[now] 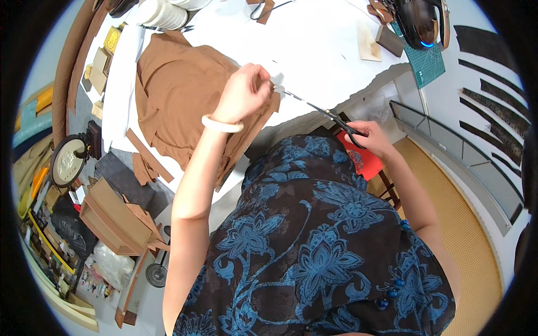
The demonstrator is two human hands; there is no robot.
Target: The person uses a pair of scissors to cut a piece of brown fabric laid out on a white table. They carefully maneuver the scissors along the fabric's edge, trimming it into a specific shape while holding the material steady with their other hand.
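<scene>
A large piece of soft brown material (179,92), leather or cloth, lies rumpled on the white-covered table. At its right corner my left hand (246,92) hovers with fingers curled into a pinch; whatever they hold, if anything, is too small to make out. A cream bangle (223,124) circles that wrist. My right hand (371,139), in front of the table's edge, grips the black handles of a pair of long scissors (328,113). Their blades point left and their tips reach close to my left fingertips and the brown corner.
Brown offcut strips (148,157) lie at the table's left edge. A white spool (162,15) stands at the back left. Toward the back right are a dark block (390,41), a green cutting mat (426,64) and a black device (416,22). A red item (367,165) hangs below my right hand.
</scene>
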